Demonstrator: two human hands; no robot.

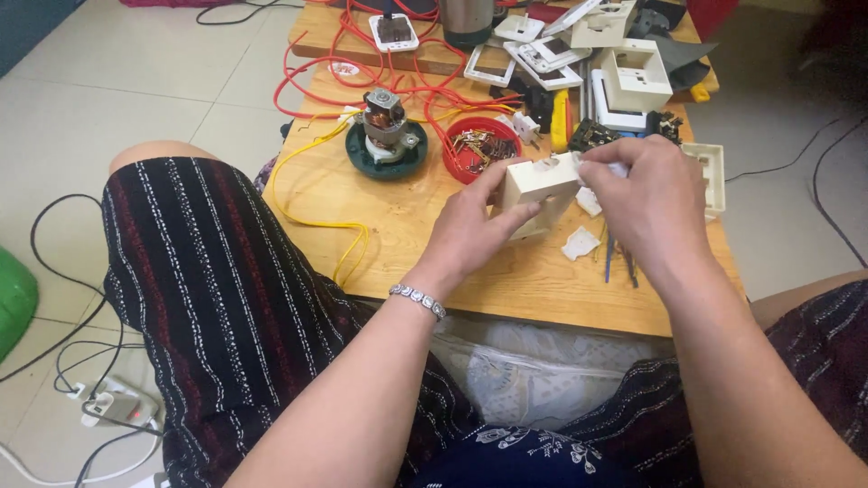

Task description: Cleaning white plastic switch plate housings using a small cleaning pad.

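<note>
A: Item one: what do your hands hold?

B: Your left hand [475,230] grips a cream plastic switch box [540,188] from its near left side, thumb on the front face, fingers behind. Your right hand [646,203] is curled at the box's far right corner, fingertips pinched on a small white piece there; what that piece is cannot be told. The box is held just above the wooden table [407,217], right of centre.

A: Item two: nearest things on the table?

B: A crumpled white scrap [580,242] lies just below the box, near your right hand. A red round lid [479,147] holding small metal parts sits just beyond your left hand. Left of it stands a small electric motor [387,117] on a dark green base.

A: Item three: the far side?

B: White switch plates and frames [633,77] are heaped at far right. Red wire [362,54] loops across the far left; yellow wire [316,217] trails over the near left edge. A silver bracelet [418,300] sits on your left wrist.
</note>
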